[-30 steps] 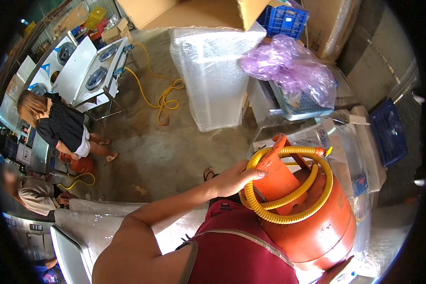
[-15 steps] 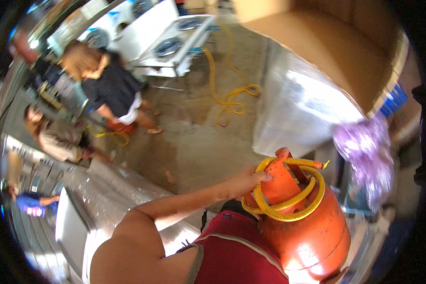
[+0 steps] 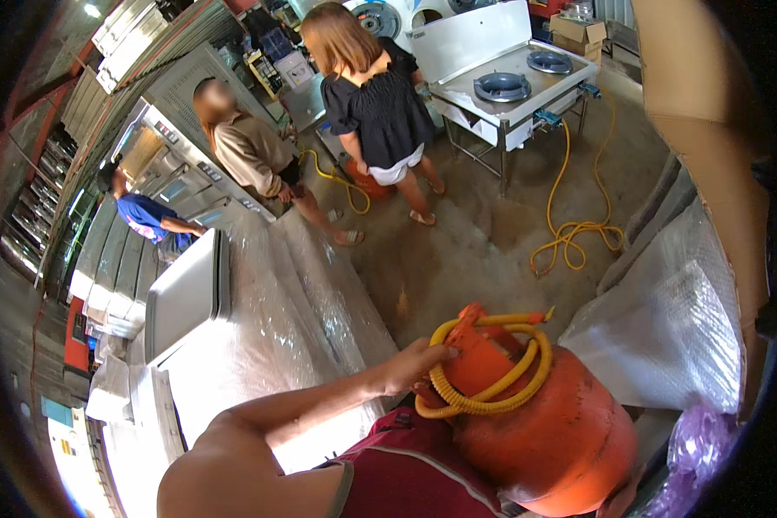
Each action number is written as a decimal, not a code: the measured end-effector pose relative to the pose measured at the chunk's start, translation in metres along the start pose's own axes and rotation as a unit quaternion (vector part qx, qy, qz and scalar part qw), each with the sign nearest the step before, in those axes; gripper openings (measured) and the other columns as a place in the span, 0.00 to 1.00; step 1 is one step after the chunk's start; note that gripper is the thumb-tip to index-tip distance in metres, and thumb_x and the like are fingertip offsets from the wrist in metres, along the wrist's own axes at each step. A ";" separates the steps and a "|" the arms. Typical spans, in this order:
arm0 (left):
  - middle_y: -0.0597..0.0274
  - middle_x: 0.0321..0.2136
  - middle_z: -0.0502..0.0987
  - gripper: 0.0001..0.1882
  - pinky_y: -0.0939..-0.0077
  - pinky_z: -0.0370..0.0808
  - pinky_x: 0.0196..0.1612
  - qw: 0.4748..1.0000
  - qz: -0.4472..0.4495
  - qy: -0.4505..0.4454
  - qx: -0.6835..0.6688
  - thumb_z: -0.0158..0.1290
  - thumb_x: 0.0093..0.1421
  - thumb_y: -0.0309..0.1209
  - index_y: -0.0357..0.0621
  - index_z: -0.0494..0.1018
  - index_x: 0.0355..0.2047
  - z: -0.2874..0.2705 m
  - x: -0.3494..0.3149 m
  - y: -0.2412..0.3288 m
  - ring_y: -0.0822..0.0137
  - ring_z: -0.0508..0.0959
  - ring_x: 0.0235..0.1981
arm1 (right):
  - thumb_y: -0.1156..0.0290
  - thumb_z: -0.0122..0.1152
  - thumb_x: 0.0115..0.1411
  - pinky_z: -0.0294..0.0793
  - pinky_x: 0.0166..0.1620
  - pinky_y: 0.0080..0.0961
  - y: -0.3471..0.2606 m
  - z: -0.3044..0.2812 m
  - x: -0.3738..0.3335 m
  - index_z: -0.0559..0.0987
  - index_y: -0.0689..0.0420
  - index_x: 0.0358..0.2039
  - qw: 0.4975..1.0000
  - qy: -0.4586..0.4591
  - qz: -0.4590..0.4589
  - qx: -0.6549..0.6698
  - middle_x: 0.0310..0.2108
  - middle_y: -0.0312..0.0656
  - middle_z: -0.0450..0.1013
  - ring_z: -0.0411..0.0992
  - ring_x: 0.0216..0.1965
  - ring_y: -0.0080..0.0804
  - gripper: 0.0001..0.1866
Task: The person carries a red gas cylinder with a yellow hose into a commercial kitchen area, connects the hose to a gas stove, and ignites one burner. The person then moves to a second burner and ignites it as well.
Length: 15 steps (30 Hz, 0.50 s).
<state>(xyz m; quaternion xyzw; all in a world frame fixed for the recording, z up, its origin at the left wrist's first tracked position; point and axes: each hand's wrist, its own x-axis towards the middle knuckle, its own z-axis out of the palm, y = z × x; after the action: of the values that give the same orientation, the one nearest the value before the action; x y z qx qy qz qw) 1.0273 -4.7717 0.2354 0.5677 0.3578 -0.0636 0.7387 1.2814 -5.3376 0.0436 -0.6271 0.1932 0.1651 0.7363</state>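
An orange gas cylinder (image 3: 544,432) is held tilted against my body at the lower right. My left hand (image 3: 419,361) is closed round the collar at its top, next to a coiled yellow hose (image 3: 492,403) looped about that collar. The hose end, with an orange tip, sticks out to the right. My right hand (image 3: 623,494) shows only in part at the cylinder's lower right edge, pressed against its base; most of its fingers are hidden behind the cylinder.
A two-burner steel stove (image 3: 509,86) stands ahead, its yellow hose (image 3: 570,233) trailing on the floor. Three people are on the left, one in a black top (image 3: 380,112). Plastic-wrapped goods (image 3: 293,302) lie at left; a bubble-wrapped item (image 3: 665,328) and cardboard box (image 3: 699,104) at right.
The view has swung to the right and up, so the stove and people sit differently in it. The cylinder stays in my hands, now appearing slightly lower and more tilted.
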 end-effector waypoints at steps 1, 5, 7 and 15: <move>0.64 0.29 0.77 0.24 0.84 0.70 0.20 0.999 -0.040 0.004 -0.006 0.45 0.68 0.45 0.34 0.72 0.49 -0.007 0.008 0.000 0.76 0.75 0.22 | 0.43 0.43 0.69 0.63 0.64 0.43 0.008 0.012 0.013 0.64 0.63 0.64 1.000 -0.021 0.019 0.007 0.64 0.52 0.63 0.64 0.63 0.46 0.38; 0.68 0.24 0.76 0.23 0.84 0.62 0.16 0.995 -0.103 0.005 -0.009 0.46 0.67 0.45 0.35 0.72 0.49 -0.035 0.063 0.002 0.78 0.71 0.18 | 0.43 0.43 0.69 0.63 0.64 0.42 0.052 0.060 0.059 0.64 0.63 0.64 0.989 -0.090 0.112 0.044 0.63 0.52 0.64 0.64 0.63 0.46 0.37; 0.69 0.22 0.75 0.23 0.84 0.60 0.16 0.987 -0.154 0.034 0.029 0.47 0.67 0.45 0.36 0.72 0.49 -0.043 0.085 0.006 0.78 0.70 0.17 | 0.44 0.45 0.69 0.65 0.63 0.42 0.085 0.084 0.070 0.65 0.63 0.64 0.977 -0.105 0.169 0.076 0.63 0.51 0.65 0.66 0.62 0.45 0.36; 0.57 0.46 0.76 0.26 0.72 0.81 0.40 0.986 -0.141 0.017 0.091 0.54 0.63 0.36 0.38 0.64 0.57 -0.020 0.137 0.021 0.66 0.80 0.43 | 0.46 0.37 0.72 0.64 0.64 0.42 0.249 0.161 0.103 0.66 0.62 0.64 0.931 -0.186 0.244 0.197 0.65 0.46 0.63 0.64 0.64 0.43 0.34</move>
<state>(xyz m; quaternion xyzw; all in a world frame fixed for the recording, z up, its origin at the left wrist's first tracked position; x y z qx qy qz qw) 1.1298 -4.7042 0.1680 0.5776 0.4391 -0.1900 0.6614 1.2625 -5.1394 -0.1983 -0.3605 0.2287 0.4122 0.8048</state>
